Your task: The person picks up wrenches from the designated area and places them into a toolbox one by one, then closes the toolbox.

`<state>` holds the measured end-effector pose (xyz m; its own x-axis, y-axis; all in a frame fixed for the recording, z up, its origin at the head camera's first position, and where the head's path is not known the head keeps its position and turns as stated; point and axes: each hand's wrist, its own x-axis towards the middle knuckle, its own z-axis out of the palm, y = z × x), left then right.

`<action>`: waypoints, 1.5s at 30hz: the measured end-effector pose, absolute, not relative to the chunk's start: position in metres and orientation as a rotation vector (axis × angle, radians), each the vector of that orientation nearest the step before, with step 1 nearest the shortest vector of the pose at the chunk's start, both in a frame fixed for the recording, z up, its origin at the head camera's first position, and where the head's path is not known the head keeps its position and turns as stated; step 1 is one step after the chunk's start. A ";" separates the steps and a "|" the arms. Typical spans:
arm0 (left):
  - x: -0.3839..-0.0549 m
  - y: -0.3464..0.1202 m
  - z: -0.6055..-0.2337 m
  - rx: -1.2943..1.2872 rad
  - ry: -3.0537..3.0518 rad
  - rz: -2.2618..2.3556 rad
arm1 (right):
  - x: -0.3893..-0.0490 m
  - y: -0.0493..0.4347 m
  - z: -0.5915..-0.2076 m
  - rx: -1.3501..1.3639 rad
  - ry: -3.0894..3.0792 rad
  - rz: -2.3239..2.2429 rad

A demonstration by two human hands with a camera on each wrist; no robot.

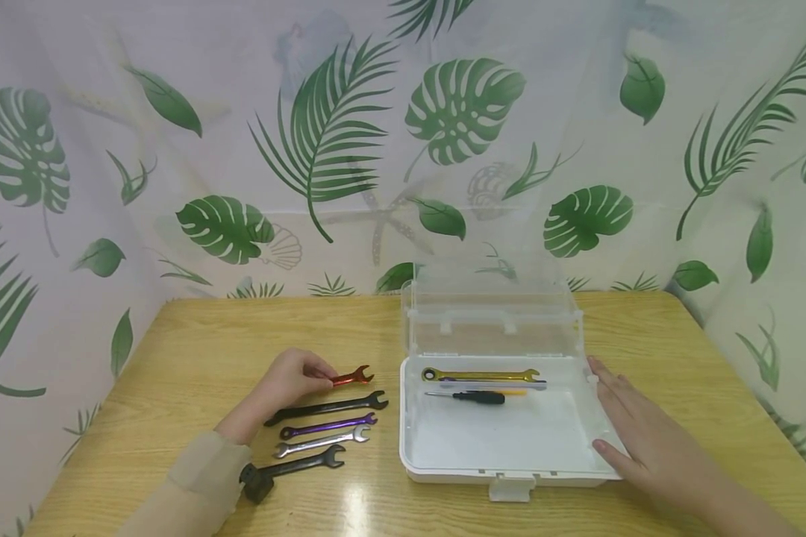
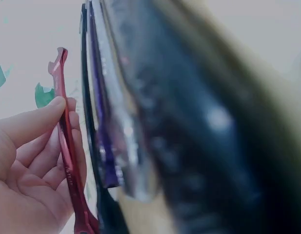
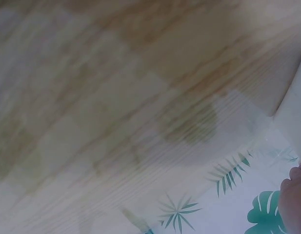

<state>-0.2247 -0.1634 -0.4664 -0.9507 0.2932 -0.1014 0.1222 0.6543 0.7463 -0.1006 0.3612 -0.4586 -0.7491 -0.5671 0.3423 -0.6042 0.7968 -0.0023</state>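
My left hand (image 1: 294,382) pinches a red wrench (image 1: 353,377) between thumb and fingers, its open end pointing right; the left wrist view shows the thumb pressed on the red shaft (image 2: 67,146). Just in front lie a black wrench (image 1: 339,406), a purple wrench (image 1: 329,427), a silver wrench (image 1: 325,441) and another black wrench (image 1: 305,464). On the right, my right hand (image 1: 645,440) rests with extended fingers against the side of a white toolbox (image 1: 510,444). Inside it are a gold ratchet wrench (image 1: 480,376) and a black-handled screwdriver (image 1: 486,398).
The toolbox's clear lid (image 1: 497,335) stands raised at the back, and its latch (image 1: 512,488) hangs at the front. A purple-and-silver strip and an orange piece lie partly hidden near the screwdriver. Behind the wooden table (image 1: 201,335) hangs a leaf-patterned cloth (image 1: 349,268).
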 end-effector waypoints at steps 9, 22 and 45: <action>-0.225 -0.157 -0.445 0.266 2.715 1.183 | -0.100 0.362 -0.460 0.885 -2.661 0.163; -0.220 -0.142 -0.412 0.373 2.722 1.136 | -0.100 0.362 -0.460 0.907 -2.639 0.186; -0.215 -0.078 -0.377 0.624 2.672 1.175 | -0.099 0.361 -0.459 0.881 -2.666 0.208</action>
